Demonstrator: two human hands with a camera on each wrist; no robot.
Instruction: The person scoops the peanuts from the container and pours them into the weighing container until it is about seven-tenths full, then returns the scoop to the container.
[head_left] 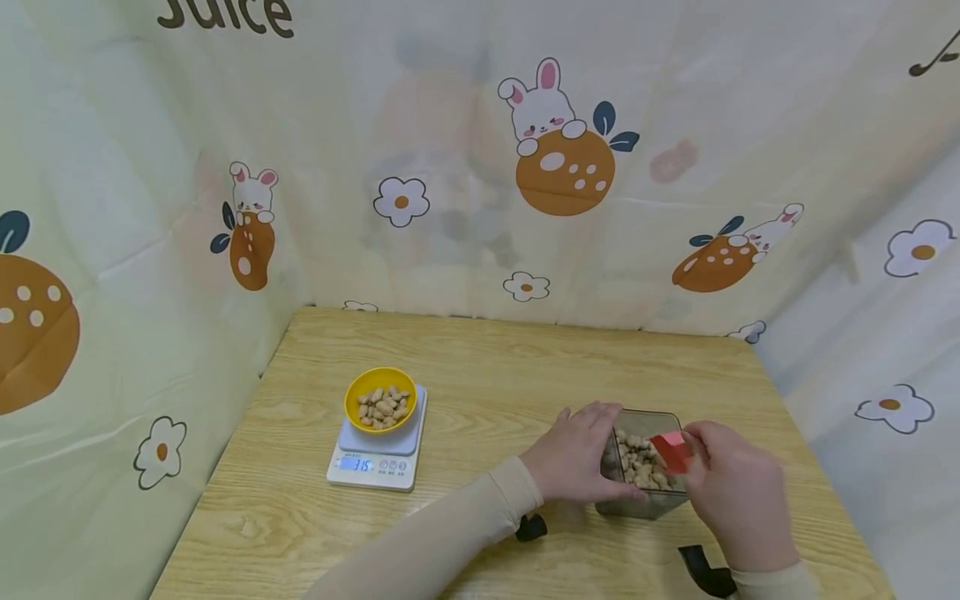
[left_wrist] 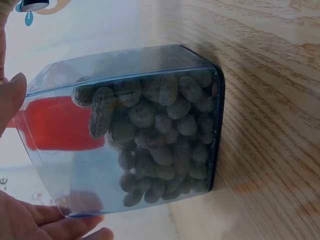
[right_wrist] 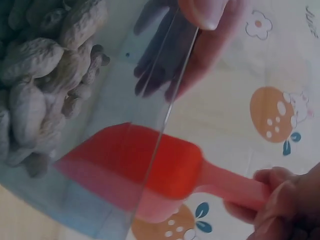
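A clear, grey-tinted plastic container [head_left: 641,506] stands on the table, partly filled with peanuts in the shell [left_wrist: 160,135]. My left hand [head_left: 572,456] grips it by the upper left side, thumb at the near side and fingers at the far side. In my right hand [head_left: 738,487] is the handle of a red scoop [right_wrist: 170,165]. The scoop's head reaches down past the rim into the container, its tip close to the peanuts in the right wrist view. Through the wall in the left wrist view, the scoop [left_wrist: 65,122] shows above most of the nuts.
To the left, a white digital kitchen scale [head_left: 375,471] reads what looks like 315. A yellow bowl [head_left: 351,408] with peanuts sits on it. Black straps [head_left: 705,572] hang by the wrists. Printed curtains [head_left: 450,125] enclose the wooden table [head_left: 480,367].
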